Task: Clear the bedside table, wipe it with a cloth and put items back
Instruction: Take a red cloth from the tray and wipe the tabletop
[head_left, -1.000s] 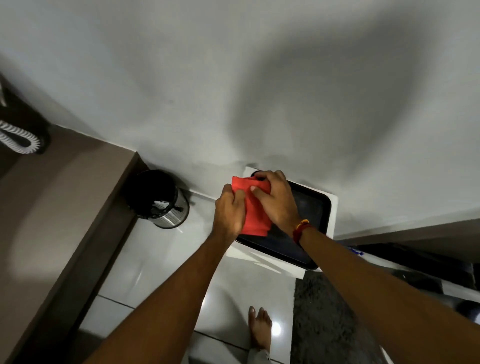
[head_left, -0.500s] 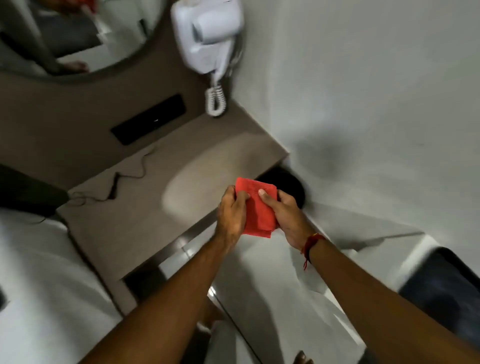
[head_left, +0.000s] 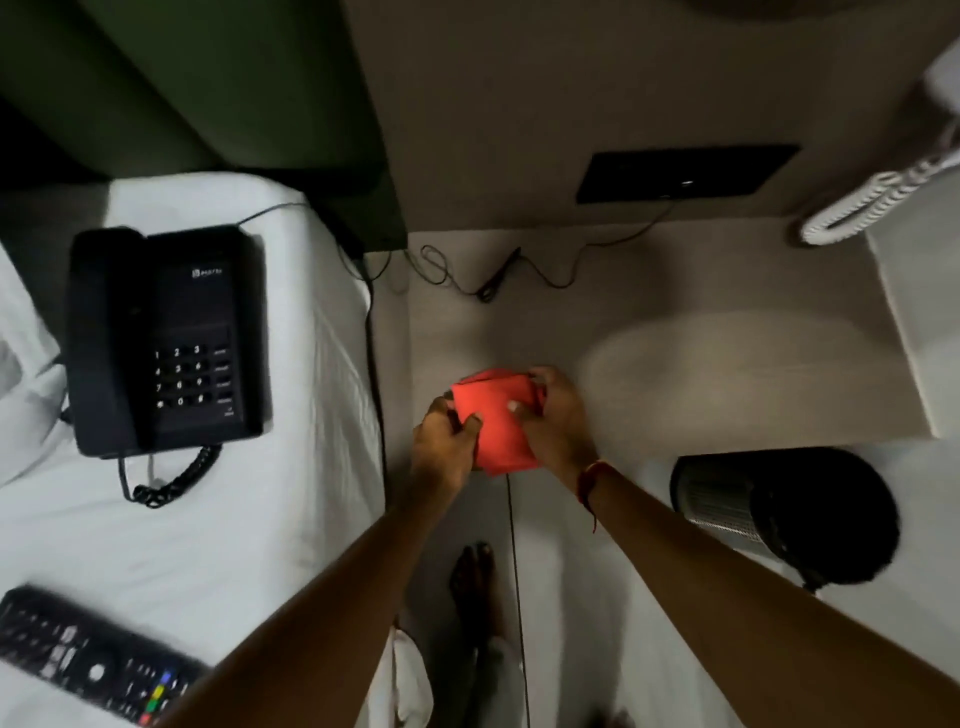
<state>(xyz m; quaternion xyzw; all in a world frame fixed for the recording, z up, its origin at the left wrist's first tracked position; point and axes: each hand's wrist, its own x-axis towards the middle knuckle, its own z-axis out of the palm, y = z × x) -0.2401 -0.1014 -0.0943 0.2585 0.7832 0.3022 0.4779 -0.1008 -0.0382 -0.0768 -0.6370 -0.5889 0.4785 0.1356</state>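
A folded red cloth (head_left: 497, 422) is held between both hands above the front edge of the beige bedside table (head_left: 675, 322). My left hand (head_left: 444, 451) grips its lower left side with the thumb on top. My right hand (head_left: 556, 421) grips its right side, fingers curled over the upper edge. A black desk phone (head_left: 166, 338) with a coiled cord lies on the white bed (head_left: 249, 519) at the left. A black remote control (head_left: 88, 660) lies on the bed at the lower left.
A thin black cable (head_left: 493, 283) lies at the back of the table under a dark wall panel (head_left: 685, 174). A black waste bin (head_left: 784, 514) stands on the floor at the right. A white coiled cord (head_left: 878, 200) hangs at the upper right. A bare foot (head_left: 472, 577) is below.
The view has swung left from the bin and wall to the bedside table and bed. Both hands stay on the red cloth, now over the table's front edge.
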